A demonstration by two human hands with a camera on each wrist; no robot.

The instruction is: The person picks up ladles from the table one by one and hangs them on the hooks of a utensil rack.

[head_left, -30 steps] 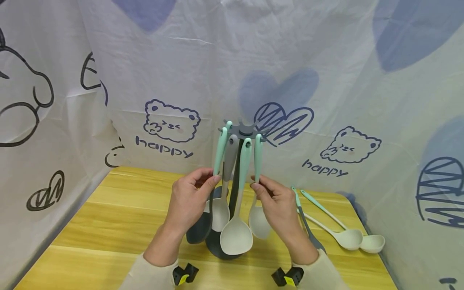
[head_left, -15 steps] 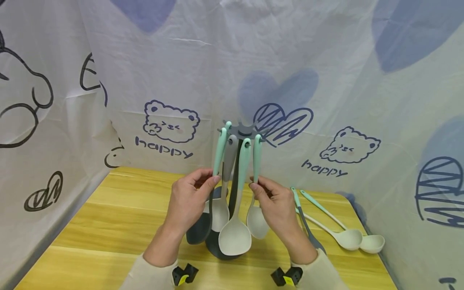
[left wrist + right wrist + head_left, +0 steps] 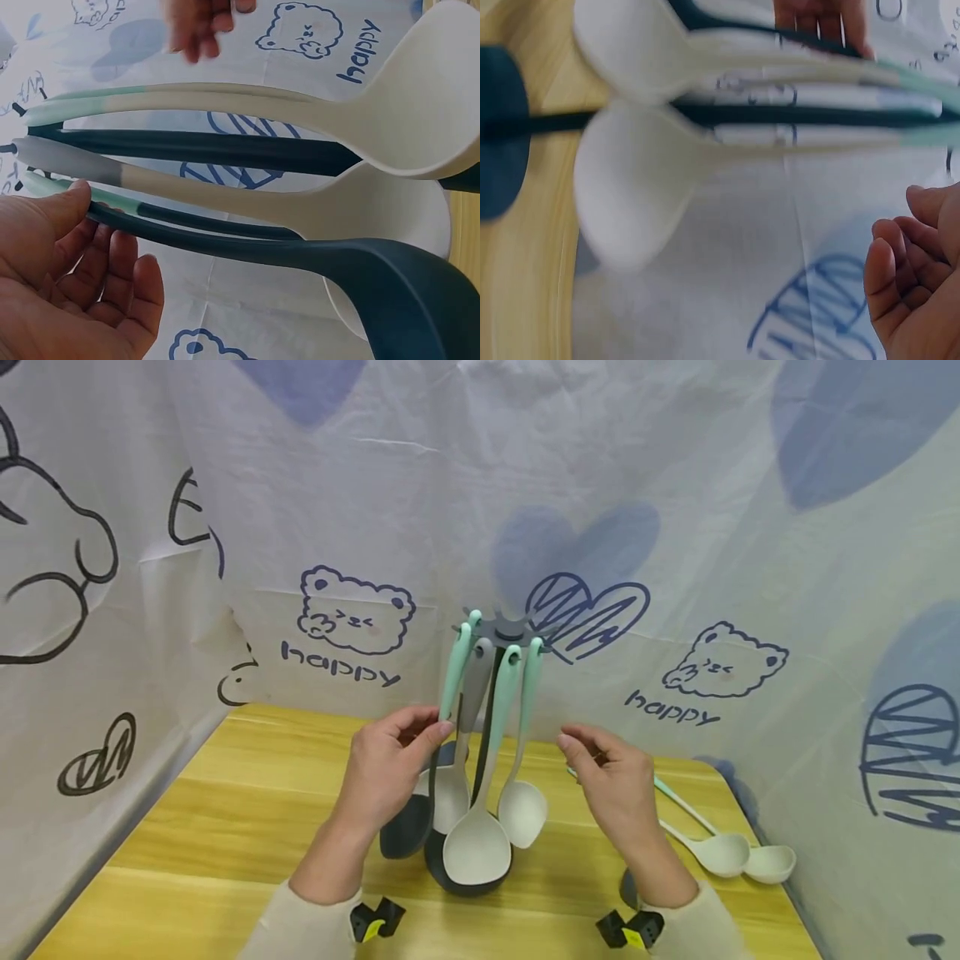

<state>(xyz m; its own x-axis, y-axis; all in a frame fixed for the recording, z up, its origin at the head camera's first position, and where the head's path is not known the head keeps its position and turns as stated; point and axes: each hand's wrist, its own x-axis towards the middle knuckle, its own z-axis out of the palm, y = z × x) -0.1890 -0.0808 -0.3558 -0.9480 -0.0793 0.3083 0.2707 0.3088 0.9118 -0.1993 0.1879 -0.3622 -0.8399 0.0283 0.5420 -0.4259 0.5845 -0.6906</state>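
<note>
Utensils (image 3: 477, 847) hang from a grey rack (image 3: 510, 632) on the wooden desk (image 3: 277, 793) as my left hand (image 3: 382, 768) pinches a mint-handled dark utensil (image 3: 407, 828) between thumb and fingers. My right hand (image 3: 618, 785), empty and loosely curled, hovers beside the rack, near pale ladles (image 3: 723, 856) lying before a heart-printed cloth (image 3: 412, 510).

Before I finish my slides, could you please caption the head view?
Left hand pinches a dark utensil on a stand; right hand hovers empty; ladles lie on the table.

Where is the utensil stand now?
In the head view, the stand is on the wooden table, near mid-picture, between the left hand and right hand.
</note>
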